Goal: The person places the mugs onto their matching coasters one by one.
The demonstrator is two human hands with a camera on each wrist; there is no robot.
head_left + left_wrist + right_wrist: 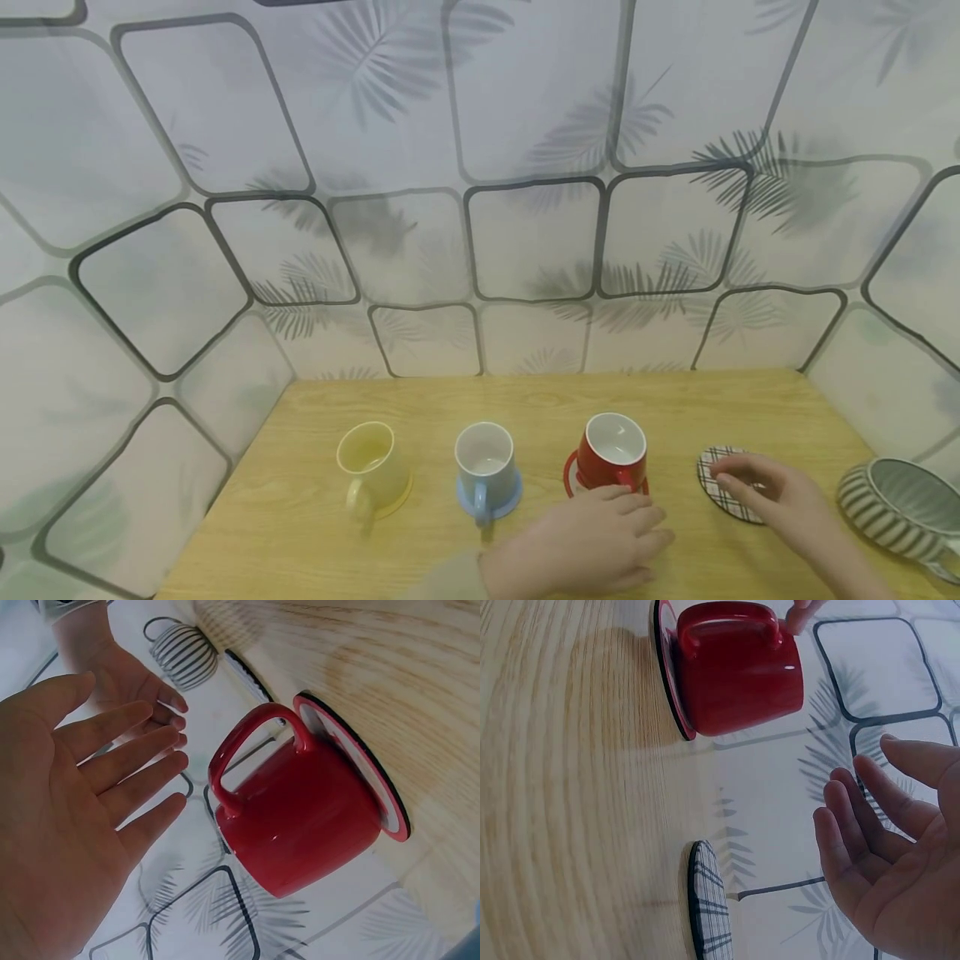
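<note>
A red mug (611, 457) with a white inside stands on a red-rimmed coaster (572, 477). My left hand (592, 542) is just in front of it, fingers straight and spread, holding nothing; the left wrist view shows its palm beside the mug's handle (251, 735). To the right, a black-and-white checked coaster (723, 492) lies bare on the table. Over its right part hovers my right hand (772, 496), fingers loosely bent with nothing between them. Farther right sits a striped grey-and-white mug (892, 508), its handle toward the near right.
A pale blue mug (487, 462) stands on a blue coaster (513, 500) left of the red one. A yellow mug (378, 471) on a yellow coaster (405, 496) is farther left. Patterned cloth walls (536, 242) border the wooden table (300, 500) at back and sides.
</note>
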